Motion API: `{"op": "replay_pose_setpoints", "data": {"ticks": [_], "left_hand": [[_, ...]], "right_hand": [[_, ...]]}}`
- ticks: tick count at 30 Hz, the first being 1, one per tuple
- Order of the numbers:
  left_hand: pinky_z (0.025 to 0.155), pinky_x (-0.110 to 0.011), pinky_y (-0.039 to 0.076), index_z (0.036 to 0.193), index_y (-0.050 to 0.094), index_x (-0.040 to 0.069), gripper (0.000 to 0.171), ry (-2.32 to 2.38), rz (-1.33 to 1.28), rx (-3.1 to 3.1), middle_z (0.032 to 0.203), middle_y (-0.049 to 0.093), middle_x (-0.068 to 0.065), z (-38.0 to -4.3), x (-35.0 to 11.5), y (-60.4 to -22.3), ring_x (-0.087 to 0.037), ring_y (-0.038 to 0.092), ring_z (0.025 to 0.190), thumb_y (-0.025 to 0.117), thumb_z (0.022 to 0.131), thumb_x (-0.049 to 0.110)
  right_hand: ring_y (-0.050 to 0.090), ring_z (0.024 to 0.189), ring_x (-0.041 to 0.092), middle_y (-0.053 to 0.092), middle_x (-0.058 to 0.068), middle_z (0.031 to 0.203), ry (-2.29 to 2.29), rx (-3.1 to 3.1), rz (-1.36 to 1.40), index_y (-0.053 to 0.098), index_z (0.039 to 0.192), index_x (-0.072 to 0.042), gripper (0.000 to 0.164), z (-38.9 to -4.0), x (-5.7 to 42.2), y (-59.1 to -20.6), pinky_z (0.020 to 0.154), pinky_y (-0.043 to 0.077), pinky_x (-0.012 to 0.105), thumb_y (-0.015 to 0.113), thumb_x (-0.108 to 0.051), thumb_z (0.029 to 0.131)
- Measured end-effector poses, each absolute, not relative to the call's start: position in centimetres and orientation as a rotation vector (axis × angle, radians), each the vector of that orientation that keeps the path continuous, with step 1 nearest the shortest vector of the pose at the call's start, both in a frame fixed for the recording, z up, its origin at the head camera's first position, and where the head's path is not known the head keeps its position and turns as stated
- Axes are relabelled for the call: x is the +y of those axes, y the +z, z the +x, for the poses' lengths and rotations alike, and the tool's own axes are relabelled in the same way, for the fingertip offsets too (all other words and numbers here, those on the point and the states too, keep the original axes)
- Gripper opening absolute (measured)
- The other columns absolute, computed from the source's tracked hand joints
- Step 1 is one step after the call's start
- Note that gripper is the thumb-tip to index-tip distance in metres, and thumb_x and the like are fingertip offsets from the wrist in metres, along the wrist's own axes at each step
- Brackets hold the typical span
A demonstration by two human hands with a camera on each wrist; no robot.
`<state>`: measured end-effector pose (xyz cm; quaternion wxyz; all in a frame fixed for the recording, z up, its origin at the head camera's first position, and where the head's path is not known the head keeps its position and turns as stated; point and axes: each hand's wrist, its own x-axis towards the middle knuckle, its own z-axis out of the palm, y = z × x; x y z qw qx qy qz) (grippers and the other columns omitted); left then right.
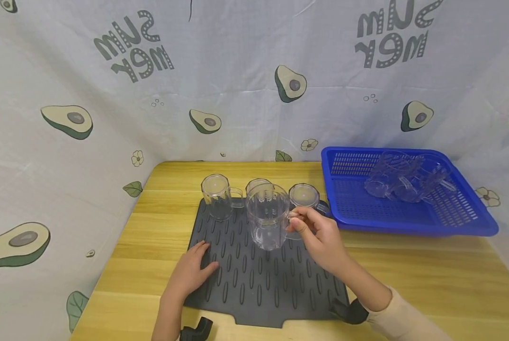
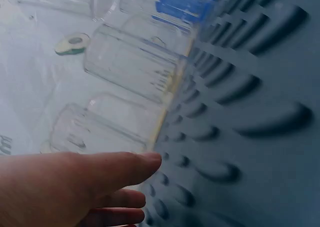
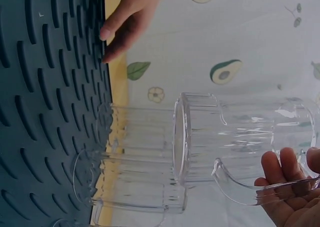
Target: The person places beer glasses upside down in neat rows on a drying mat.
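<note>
My right hand point(image 1: 322, 239) pinches the handle of a clear mug point(image 1: 268, 232) and holds it raised over the middle of the dark ribbed drying mat point(image 1: 254, 289). In the right wrist view the fingers curl at this mug's handle, and the mug point(image 3: 230, 137) hangs apart from the mat. Three more clear mugs stand along the mat's back edge: a left mug point(image 1: 218, 201), a middle mug point(image 1: 254, 183) partly hidden behind the held one, and a right mug point(image 1: 304, 195). On the mat's left edge rests my left hand point(image 1: 190, 271), its fingers relaxed and holding nothing.
A blue plastic basket point(image 1: 348, 208) sits to the back right, with several clear mugs point(image 1: 407, 177) lying in it. Wooden tabletop point(image 1: 130, 270) surrounds the mat. Behind the table hangs a white curtain point(image 1: 245, 57) printed with avocados.
</note>
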<state>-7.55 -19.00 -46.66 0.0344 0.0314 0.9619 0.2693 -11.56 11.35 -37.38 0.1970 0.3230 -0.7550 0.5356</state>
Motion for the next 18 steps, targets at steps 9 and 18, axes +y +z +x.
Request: {"op": "replay_pose_setpoints", "data": {"ticks": [9,18], "left_hand": [[0.104,-0.057,0.037,0.14,0.048,-0.002,0.047,1.4,0.3,2.709,0.141,0.049,-0.021,-8.8,-15.5,-45.1,-0.04,0.045,0.13,0.051,0.103,0.027],[0.108,-0.048,0.037,0.137,0.048,-0.009,0.076,1.785,0.416,1.951,0.132,0.058,-0.021,-9.8,-12.3,-44.7,-0.033,0.053,0.125,0.012,0.106,0.05]], "right_hand": [[0.068,0.07,0.015,0.069,0.007,0.082,1.497,-2.101,0.913,0.064,0.102,0.003,0.01,-11.6,11.3,-37.9,0.064,0.055,0.022,0.059,0.005,0.093],[0.067,0.07,0.016,0.068,0.005,0.081,1.462,-2.119,0.916,0.064,0.102,0.003,0.009,-11.6,11.3,-38.1,0.069,0.054,0.018,0.059,0.003,0.094]]}}
